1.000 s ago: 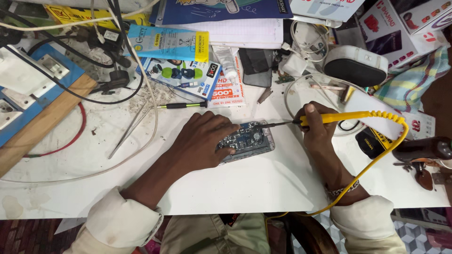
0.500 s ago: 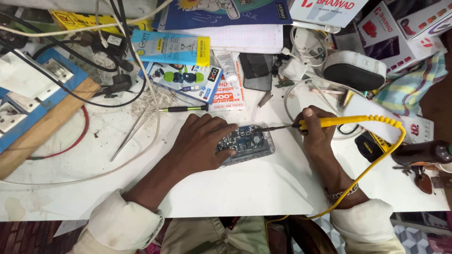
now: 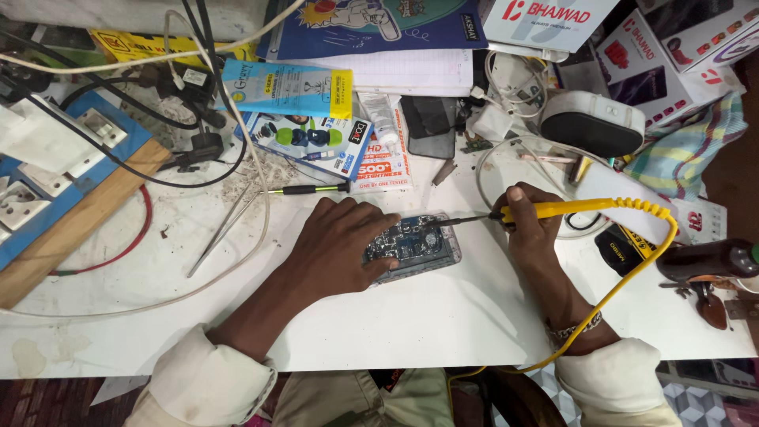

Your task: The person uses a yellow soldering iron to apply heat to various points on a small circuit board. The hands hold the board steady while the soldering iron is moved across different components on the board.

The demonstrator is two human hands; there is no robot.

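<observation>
One opened phone [image 3: 415, 247], one soldering iron [image 3: 553, 210], two hands

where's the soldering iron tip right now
Head view, centre-right: the soldering iron in the right hand touches the circuit board's right edge.

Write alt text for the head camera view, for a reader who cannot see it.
A person's right hand holds a yellow-handled soldering iron with its tip on an opened phone's blue-green circuit board, which the left hand steadies on a cluttered white worktable. Metal tweezers, a slim black-and-green screwdriver and printed cardboard boxes lie behind.
</observation>
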